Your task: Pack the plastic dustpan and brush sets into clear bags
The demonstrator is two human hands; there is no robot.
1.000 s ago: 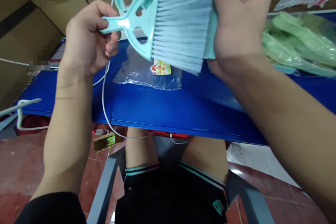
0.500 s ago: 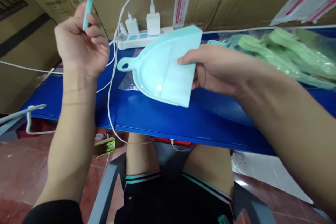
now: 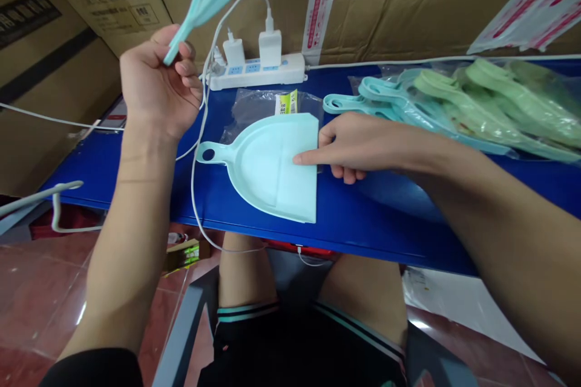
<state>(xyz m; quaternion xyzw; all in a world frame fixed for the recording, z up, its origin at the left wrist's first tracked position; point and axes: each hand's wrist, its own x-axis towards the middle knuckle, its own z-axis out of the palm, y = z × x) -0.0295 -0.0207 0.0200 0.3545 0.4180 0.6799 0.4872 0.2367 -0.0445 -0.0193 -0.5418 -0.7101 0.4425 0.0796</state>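
My left hand [image 3: 161, 81] is raised at the upper left, fingers closed around the handle end of a light blue hand brush [image 3: 204, 0]. The brush slants up to the right, and its bluish-grey bristles are cut off by the top edge. A matching light blue dustpan [image 3: 258, 163] lies on the blue table, its holed handle pointing left. Over its straight right edge is my right hand [image 3: 358, 142], one finger stretched out onto the pan's surface and the others curled beside the edge. No grip on the pan shows.
A white power strip [image 3: 258, 72] with chargers stands behind, and its white cable [image 3: 193, 175] hangs past the dustpan's handle. A labelled clear plastic bag [image 3: 254, 106] lies behind the pan. Bagged green dustpans [image 3: 494, 97] and blue ones are piled at right. Cardboard boxes [image 3: 390, 6] line the back.
The dustpan has come down from my right hand onto the table, and that hand has loosened to one outstretched finger. In my left hand the brush has tilted right, showing its bristles.
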